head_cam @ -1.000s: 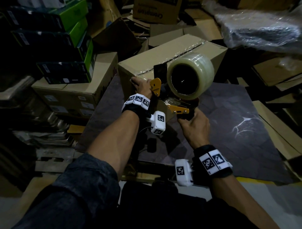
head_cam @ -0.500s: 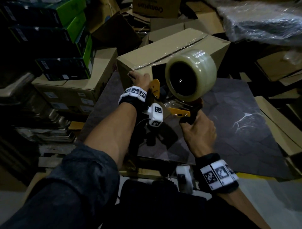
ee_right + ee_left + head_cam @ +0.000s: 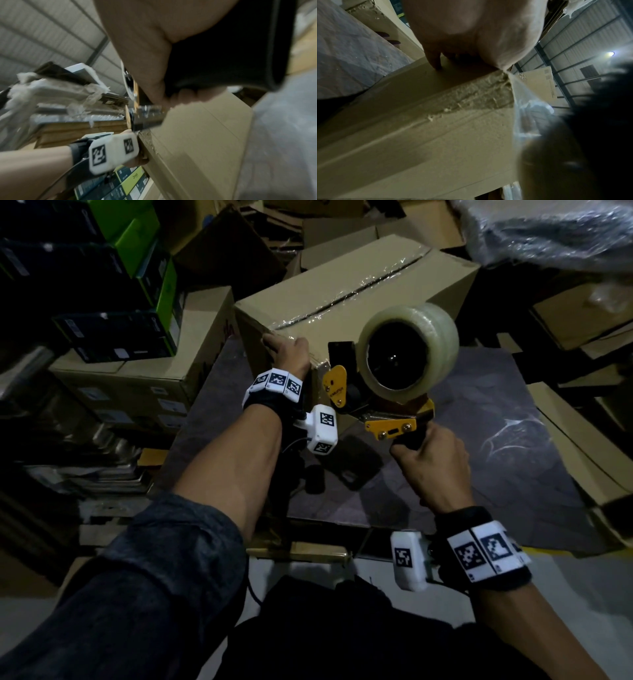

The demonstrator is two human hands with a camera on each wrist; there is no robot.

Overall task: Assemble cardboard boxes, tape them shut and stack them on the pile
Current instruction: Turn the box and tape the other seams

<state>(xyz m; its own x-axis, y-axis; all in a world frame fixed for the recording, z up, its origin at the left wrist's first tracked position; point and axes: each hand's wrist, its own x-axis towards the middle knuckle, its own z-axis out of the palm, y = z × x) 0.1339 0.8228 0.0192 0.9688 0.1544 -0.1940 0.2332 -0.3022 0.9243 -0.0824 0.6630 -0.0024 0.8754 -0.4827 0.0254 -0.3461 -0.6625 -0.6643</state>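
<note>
Hands on box, tape dispenser

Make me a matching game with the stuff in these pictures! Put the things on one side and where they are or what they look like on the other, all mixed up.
Things:
1. left hand
2. right hand
3. roll of tape
4. cardboard box

Descriptions:
A. clear, mounted on the tape dispenser
B. top seam covered with shiny tape
C. grips the dispenser's black handle
D. presses on the box's near corner

Pairs: 1-D, 2-C, 3-A, 4-B
</note>
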